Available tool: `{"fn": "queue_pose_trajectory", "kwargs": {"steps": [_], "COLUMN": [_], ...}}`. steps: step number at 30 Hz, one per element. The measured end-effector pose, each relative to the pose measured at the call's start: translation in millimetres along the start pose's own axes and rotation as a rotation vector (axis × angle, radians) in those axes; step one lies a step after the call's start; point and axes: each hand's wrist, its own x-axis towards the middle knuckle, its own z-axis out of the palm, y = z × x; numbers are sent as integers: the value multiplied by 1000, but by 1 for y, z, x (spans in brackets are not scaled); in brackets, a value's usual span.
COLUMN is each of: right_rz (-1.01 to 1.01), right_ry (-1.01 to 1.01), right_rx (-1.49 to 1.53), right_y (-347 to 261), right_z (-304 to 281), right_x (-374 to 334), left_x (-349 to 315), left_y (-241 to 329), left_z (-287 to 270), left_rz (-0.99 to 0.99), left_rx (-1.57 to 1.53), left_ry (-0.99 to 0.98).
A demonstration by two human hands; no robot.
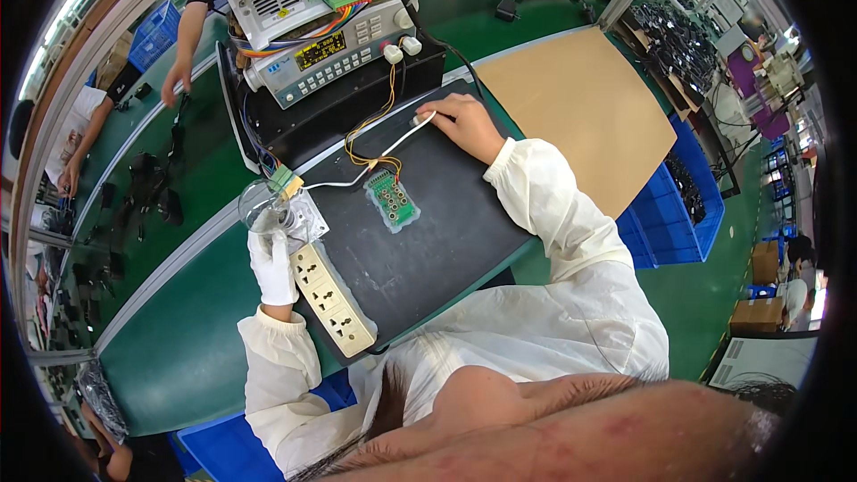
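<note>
My left hand [272,269], in a white glove, is at the left edge of a black board [437,223]. Its fingers close round the lower part of a clear glass light bulb [259,203], beside a silvery plate [309,217]. My bare right hand [468,125] is at the board's far edge, fingers bent over a small white piece at the end of a white cord [402,138]. A green circuit board [392,201] with round metal contacts lies between my hands. Yellow wires [351,147] run near it. A cream power strip [333,300] lies just below my left hand.
Stacked electronic instruments [330,49] with a lit display stand beyond the board. Brown cardboard [571,112] covers the bench to the right, above a blue bin [705,205]. Black adapters [147,187] lie on the green belt at left, where another person's hand [177,80] reaches in.
</note>
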Motion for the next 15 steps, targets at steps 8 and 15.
{"fn": "queue_pose_trajectory", "kwargs": {"steps": [8,15], "right_rz": [5,12], "right_ry": [-7,2], "right_rx": [11,18], "right_y": [-1,-3], "right_z": [5,3], "right_x": [0,-1], "left_x": [1,1], "left_y": [-1,1], "left_z": [-1,0], "left_rz": [15,11], "left_rx": [-15,8], "left_ry": [-18,-13]}}
